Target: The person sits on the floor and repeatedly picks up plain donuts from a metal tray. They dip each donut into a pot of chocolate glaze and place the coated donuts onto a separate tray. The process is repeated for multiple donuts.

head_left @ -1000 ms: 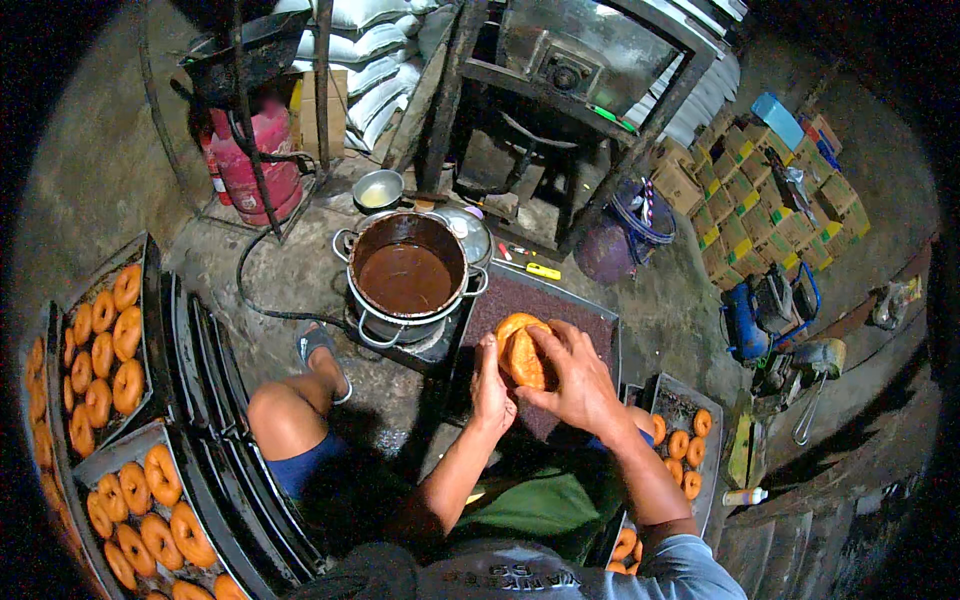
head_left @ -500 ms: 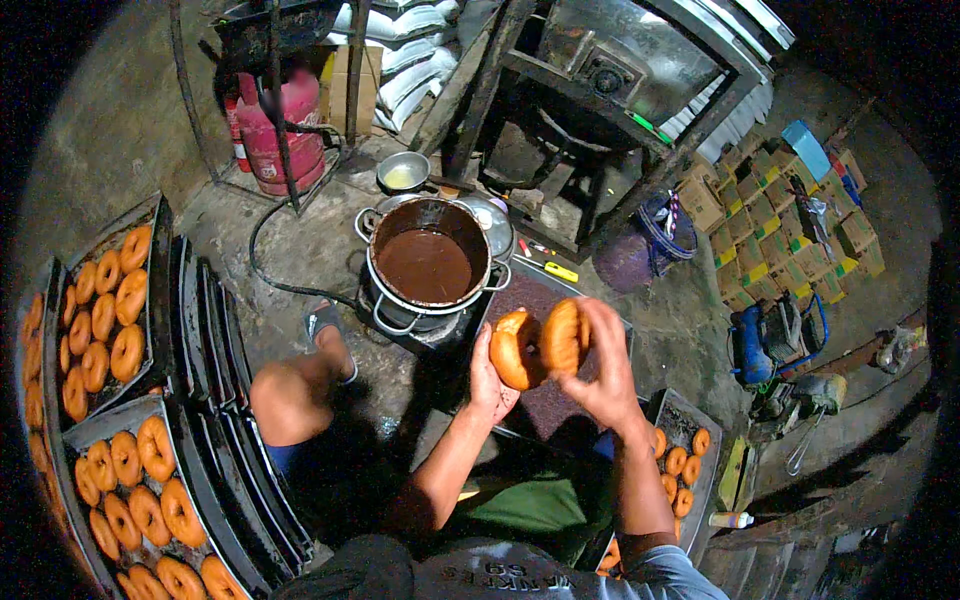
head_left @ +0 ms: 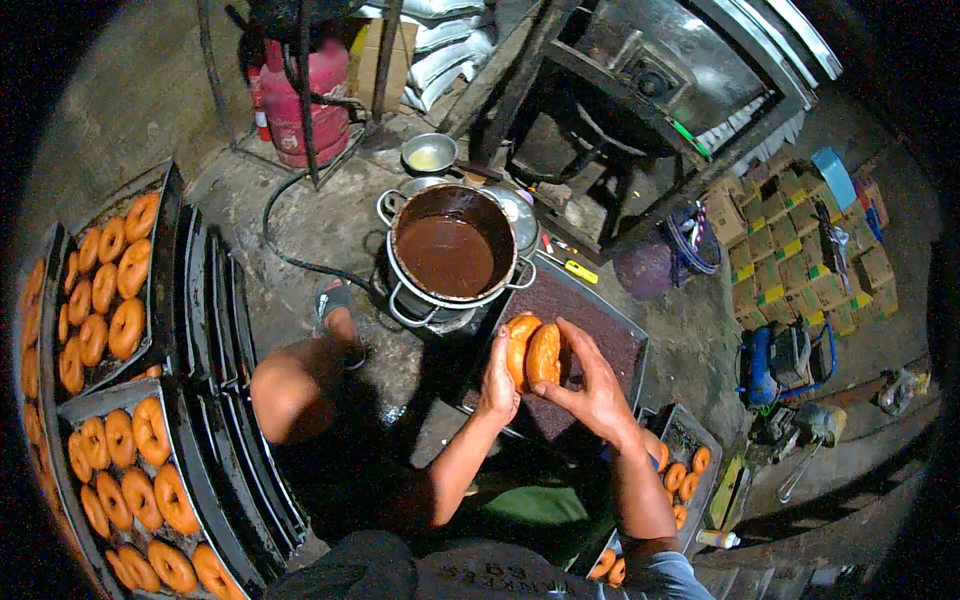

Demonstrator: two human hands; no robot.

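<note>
Two doughnuts side by side over the tray
Left hand, right hand: fingers half-curled, gripping one each; pot beyond the tray.

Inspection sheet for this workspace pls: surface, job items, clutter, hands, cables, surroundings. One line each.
Surface: concrete floor, stained.
Job's things: two donuts held side by side above a tray of dark bits; pot of brown liquid nearby.
Clutter: yellow tool beside the tray.
Hands: left hand and right hand both hold the donuts.
Cables: black hose across the floor; no cable made out.
Surroundings: gas cylinder, sacks, cartons, donut trays.
</note>
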